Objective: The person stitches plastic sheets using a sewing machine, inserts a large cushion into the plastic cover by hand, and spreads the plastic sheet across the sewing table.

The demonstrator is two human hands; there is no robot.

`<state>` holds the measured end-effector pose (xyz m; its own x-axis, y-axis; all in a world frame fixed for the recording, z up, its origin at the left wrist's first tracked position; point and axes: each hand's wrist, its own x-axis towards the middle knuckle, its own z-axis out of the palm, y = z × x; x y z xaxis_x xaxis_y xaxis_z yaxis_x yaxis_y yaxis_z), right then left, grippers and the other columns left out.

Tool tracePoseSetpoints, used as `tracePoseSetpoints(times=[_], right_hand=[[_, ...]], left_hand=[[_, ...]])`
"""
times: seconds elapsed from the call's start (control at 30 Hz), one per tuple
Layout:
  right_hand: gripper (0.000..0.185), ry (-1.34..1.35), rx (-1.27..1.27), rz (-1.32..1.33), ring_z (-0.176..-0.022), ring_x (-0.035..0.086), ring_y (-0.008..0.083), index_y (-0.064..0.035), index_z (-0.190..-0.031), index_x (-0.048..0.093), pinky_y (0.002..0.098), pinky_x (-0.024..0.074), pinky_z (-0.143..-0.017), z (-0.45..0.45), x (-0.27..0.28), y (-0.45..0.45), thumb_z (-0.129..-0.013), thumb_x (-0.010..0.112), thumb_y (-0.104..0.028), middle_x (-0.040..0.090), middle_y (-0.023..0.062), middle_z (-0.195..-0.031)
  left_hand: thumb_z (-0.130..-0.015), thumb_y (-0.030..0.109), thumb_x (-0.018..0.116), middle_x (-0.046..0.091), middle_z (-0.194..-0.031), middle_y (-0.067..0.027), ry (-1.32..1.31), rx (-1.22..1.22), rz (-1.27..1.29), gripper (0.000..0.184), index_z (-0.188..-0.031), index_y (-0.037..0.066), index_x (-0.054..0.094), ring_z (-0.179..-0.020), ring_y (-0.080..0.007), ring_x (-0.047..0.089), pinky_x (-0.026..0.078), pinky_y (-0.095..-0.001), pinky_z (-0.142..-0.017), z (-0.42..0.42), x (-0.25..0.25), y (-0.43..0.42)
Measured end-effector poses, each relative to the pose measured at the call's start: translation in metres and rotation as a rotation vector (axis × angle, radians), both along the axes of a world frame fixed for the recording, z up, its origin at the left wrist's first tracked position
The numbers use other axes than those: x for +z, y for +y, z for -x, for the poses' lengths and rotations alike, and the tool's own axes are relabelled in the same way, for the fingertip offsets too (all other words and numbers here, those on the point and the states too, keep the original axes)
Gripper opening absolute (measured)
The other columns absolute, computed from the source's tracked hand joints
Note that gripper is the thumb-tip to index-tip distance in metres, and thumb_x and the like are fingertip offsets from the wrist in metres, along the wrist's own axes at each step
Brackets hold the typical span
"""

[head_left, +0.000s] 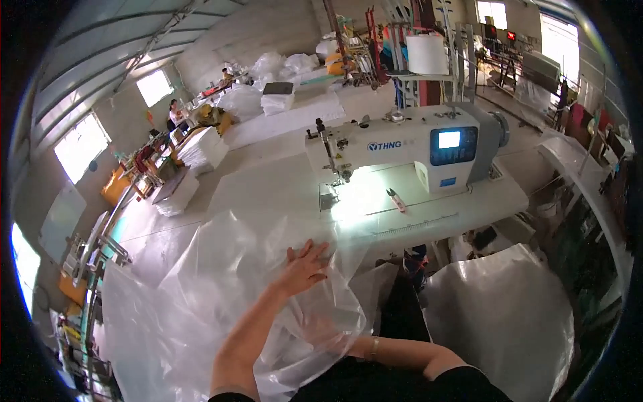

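Plastic sheet (194,305) under left hand (303,271) sprawls leftward, long axis unclear.

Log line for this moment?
left hand: spread on plastic sheet; right hand: blurred, seen through sheet; sewing machine: light on; snips: on table

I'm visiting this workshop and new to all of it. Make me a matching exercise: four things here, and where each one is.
1 red-handled snips
2 white thread cone
3 left hand
4 right hand

A seen blurred through clear plastic sheet
B on a raised rack
C lying on the sewing table
D laid on top of the plastic

Pairs: 1-C, 2-B, 3-D, 4-A
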<state>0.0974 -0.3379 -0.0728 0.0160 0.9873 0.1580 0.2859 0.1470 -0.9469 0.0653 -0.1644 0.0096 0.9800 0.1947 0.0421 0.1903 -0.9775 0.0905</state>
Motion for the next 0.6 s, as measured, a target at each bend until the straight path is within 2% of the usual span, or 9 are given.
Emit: tracePoseSetpoints(times=[0.07,0.13,0.2,0.23,0.27,0.33,0.4,0.5,0.6], right_hand=[[0.034,-0.044,0.127,0.027,-0.100,0.054,0.0212,-0.0039,-0.108,0.056,0.0343,0.0434,-0.087,-0.025,-0.008,-0.019,-0.082,0.059,-0.026,0.057,0.0101,-0.106],[0.032,-0.168,0.106,0.071,-0.097,0.056,0.0202,-0.0035,-0.105,0.058,0.0329,0.0442,-0.087,-0.060,-0.005,-0.031,-0.082,0.060,-0.026,0.059,0.0100,-0.103],[0.024,-0.329,-0.096,0.063,-0.088,0.057,0.0231,-0.0037,-0.098,0.059,0.0339,0.0449,-0.080,-0.099,0.009,-0.033,-0.082,0.058,-0.022,0.058,0.0119,-0.095],[0.017,-0.494,-0.298,0.055,-0.079,0.057,0.0260,-0.0039,-0.091,0.060,0.0348,0.0455,-0.074,-0.127,0.024,-0.031,-0.082,0.056,-0.018,0.058,0.0137,-0.086],[0.012,-0.658,-0.502,0.049,-0.070,0.058,0.0289,-0.0042,-0.083,0.061,0.0358,0.0462,-0.067,-0.149,0.037,-0.027,-0.081,0.054,-0.014,0.058,0.0156,-0.078],[0.014,-0.728,-0.815,-0.072,-0.076,0.056,0.0295,-0.0030,-0.077,0.058,0.0358,0.0462,-0.068,-0.178,0.059,-0.013,-0.081,0.057,-0.017,0.056,0.0137,-0.080],[0.017,-0.691,-0.940,-0.166,-0.093,0.053,0.0308,-0.0048,-0.081,0.062,0.0372,0.0451,-0.074,-0.203,0.065,0.010,-0.075,0.063,-0.021,0.058,0.0104,-0.091],[0.021,-0.839,-0.918,-0.023,-0.097,0.052,0.0272,-0.0060,-0.085,0.063,0.0376,0.0435,-0.080,-0.221,0.064,0.033,-0.073,0.067,-0.023,0.057,0.0088,-0.094],[0.025,-0.888,-0.985,-0.038,-0.099,0.051,0.0253,-0.0075,-0.089,0.065,0.0388,0.0403,-0.086,-0.221,0.064,0.043,-0.071,0.069,-0.024,0.056,0.0088,-0.096]], left_hand=[[-0.083,0.038,0.057,0.034,-0.139,-0.0036,-0.001,0.027,0.031,0.037,-0.114,0.018,0.058,-0.133,-0.0278,0.020,0.013,-0.0619,-0.100,-0.003,0.006,-0.002],[-0.083,0.037,0.057,0.035,-0.138,-0.0033,-0.008,0.064,0.068,0.036,-0.111,0.016,0.060,-0.133,-0.0277,0.022,0.015,-0.0605,-0.101,-0.006,0.010,-0.003],[-0.082,0.036,0.057,0.044,-0.130,-0.0045,-0.069,0.054,-0.006,0.034,-0.103,0.010,0.062,-0.126,-0.0263,0.034,0.026,-0.0532,-0.099,-0.023,0.023,0.000],[-0.082,0.036,0.057,0.044,-0.130,-0.0045,-0.066,0.049,-0.003,0.034,-0.103,0.010,0.062,-0.126,-0.0263,0.034,0.026,-0.0532,-0.099,-0.037,0.031,0.001],[-0.081,0.035,0.058,0.048,-0.124,-0.0051,0.045,0.090,0.008,0.033,-0.102,0.009,0.061,-0.120,-0.0253,0.039,0.032,-0.0497,-0.096,-0.053,0.040,0.001],[-0.081,0.033,0.060,0.052,-0.119,-0.0057,0.158,0.120,0.018,0.033,-0.101,0.007,0.061,-0.115,-0.0243,0.045,0.037,-0.0462,-0.093,-0.073,0.039,-0.001],[-0.078,0.027,0.063,0.055,-0.110,-0.0083,-0.194,0.006,-0.001,0.031,-0.102,0.006,0.059,-0.107,-0.0246,0.050,0.042,-0.0403,-0.087,-0.093,0.024,0.003],[-0.077,0.022,0.065,0.055,-0.110,-0.0081,-0.320,-0.123,0.069,0.032,-0.104,0.007,0.058,-0.105,-0.0254,0.050,0.042,-0.0410,-0.086,-0.119,0.012,0.004],[-0.076,0.022,0.065,0.055,-0.110,-0.0082,-0.314,-0.072,0.076,0.033,-0.104,0.007,0.059,-0.104,-0.0262,0.050,0.041,-0.0417,-0.086,-0.132,0.008,0.004]])
